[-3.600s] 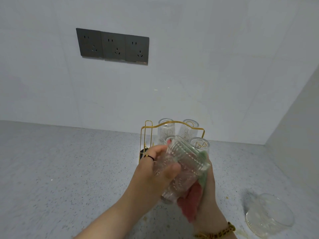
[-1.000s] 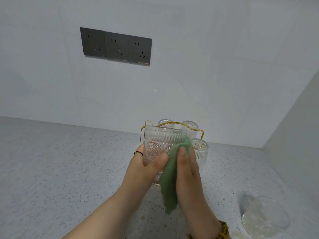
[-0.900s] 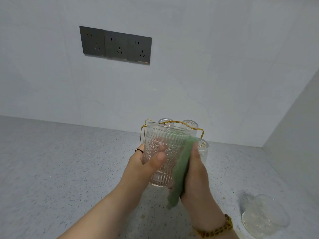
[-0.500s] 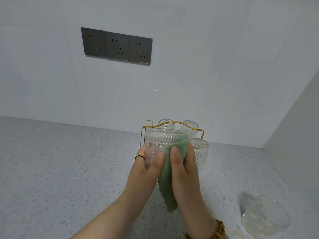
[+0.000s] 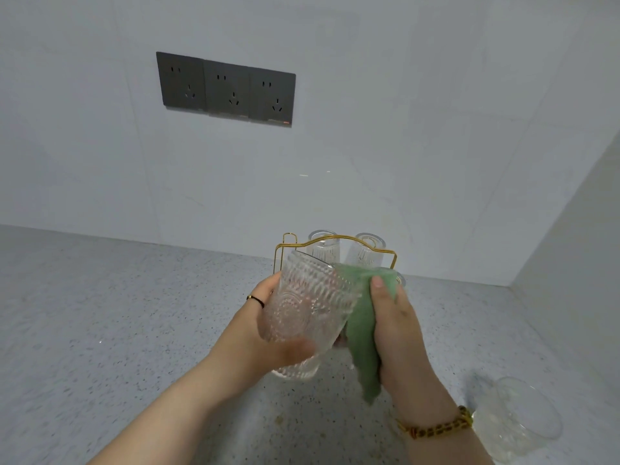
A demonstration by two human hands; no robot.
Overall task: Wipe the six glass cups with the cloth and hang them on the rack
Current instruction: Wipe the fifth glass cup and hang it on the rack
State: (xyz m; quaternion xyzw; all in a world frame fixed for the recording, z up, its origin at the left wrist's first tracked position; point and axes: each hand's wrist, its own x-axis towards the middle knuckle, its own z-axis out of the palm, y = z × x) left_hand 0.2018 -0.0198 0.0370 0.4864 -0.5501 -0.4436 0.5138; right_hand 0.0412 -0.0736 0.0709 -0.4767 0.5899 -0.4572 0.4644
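Nothing here can be read — the three dark wall sockets (image 5: 225, 89) carry only a tiny red mark at the lower right corner, too small to make out — and the glass and cloth bear no lettering.

Grey speckled table (image 5: 100, 330), meeting white tiled wall (image 5: 369, 129) at rear and a second white wall (image 5: 577, 229) at right, forming a corner. Three dark grey socket plates (image 5: 226, 88) mounted side by side on rear wall, upper left of centre; small red mark at lower right corner of the rightmost plate. Faint brownish specks (image 5: 278, 421) on table surface near bottom centre. Thin tile joints visible across rear wall.
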